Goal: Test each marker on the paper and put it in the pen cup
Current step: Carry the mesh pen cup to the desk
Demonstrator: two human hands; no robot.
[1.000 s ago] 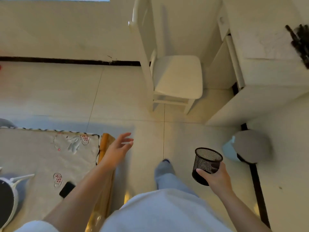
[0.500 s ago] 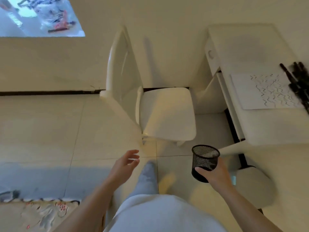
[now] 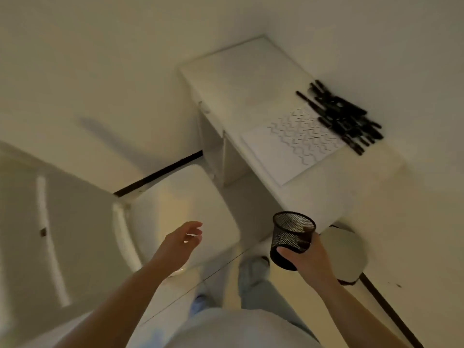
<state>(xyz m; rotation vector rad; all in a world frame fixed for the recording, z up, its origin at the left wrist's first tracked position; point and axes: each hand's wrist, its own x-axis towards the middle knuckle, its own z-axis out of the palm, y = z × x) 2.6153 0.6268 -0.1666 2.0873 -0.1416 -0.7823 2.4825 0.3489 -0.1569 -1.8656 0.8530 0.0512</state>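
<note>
The right hand (image 3: 307, 259) grips the mesh pen cup (image 3: 291, 238), fingers curled round its wall — likely bringing it to the surface (image 3: 241, 71); left hand (image 3: 179, 243) hangs loose, holding nothing; markers (image 3: 344, 116) lie heaped beside the squiggle-covered paper (image 3: 288, 149).

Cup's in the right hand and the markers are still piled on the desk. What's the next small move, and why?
Probably set the black wire-mesh pen cup down on the white desk, near the white sheet of paper with wavy lines. The right hand grips it short of the desk, the left hand is free, and the black markers lie beside the paper.
</note>
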